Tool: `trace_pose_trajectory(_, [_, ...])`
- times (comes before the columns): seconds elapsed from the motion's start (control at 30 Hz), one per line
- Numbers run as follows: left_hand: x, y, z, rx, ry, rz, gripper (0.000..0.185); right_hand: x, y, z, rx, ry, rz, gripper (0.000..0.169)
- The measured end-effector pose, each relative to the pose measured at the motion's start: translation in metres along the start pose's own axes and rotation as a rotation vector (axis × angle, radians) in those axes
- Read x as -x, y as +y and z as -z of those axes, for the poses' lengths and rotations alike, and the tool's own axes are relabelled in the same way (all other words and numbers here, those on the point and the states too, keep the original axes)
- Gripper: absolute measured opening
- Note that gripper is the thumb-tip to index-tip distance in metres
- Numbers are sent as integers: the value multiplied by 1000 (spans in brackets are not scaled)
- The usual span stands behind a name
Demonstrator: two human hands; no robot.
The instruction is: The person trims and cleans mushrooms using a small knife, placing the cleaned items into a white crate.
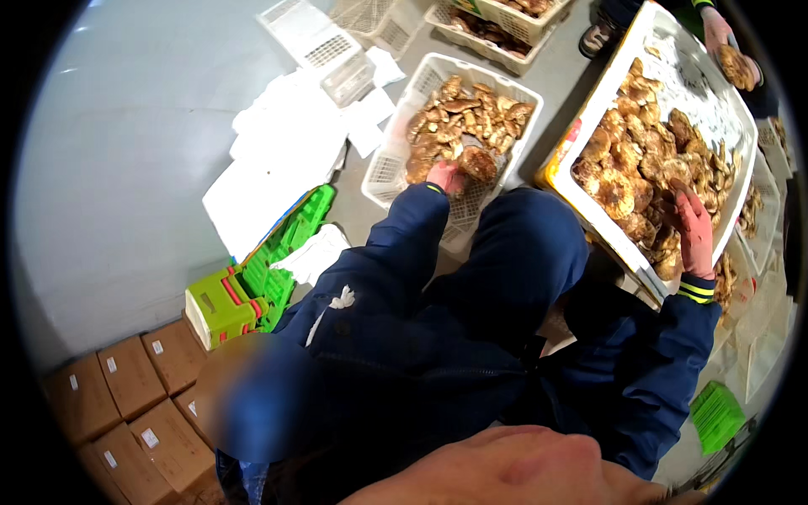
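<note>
My left hand (pixel 447 177) is low over a white plastic crate (pixel 386 165), with its fingers against the stem side of a large brown mushroom (pixel 478 163). Smaller brown-and-pale mushrooms (pixel 483 120) fill the far part of that crate. To the right, my right hand (pixel 693 230) reaches into a white foam box (pixel 748 123) and touches the pile of mushrooms (pixel 650 151) there. Its fingertips are partly lost among the caps, so its grip is unclear. Bare white lining shows at the box's far end.
Another person's hand (pixel 716 31) holds a mushroom (pixel 735 68) beyond the foam box. Stacked crates (pixel 499 47) stand at the far side. White sheets (pixel 284 136), a green plastic crate (pixel 271 252) and cardboard boxes (pixel 170 435) are leftward. A green brush-like object (pixel 718 416) lies lower right.
</note>
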State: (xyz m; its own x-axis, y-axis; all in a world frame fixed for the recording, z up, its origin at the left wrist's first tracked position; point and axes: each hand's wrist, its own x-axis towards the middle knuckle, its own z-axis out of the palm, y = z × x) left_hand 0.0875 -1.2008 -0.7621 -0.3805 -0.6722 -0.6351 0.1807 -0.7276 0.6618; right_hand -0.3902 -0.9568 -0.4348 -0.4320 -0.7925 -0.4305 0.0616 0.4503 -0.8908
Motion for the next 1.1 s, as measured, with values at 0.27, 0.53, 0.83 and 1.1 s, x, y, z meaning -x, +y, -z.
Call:
trace_pose_trajectory(0.27, [0, -18, -14, -1592, -117, -529, 24, 1, -3, 57, -179, 409, 59, 38])
trace_pose_trajectory(0.53, [67, 116, -169, -1630, -220, -774, 25, 1, 45, 72, 478, 324, 42, 31])
trace_pose_trajectory(0.83, [264, 169, -465, -450, -789, -550, 46, 5, 70, 42, 992, 310, -57, 45])
trace_pose_trajectory(1.1, [168, 69, -451, -482, -558, -230, 18, -5, 60, -3, 1108, 366, -119, 25])
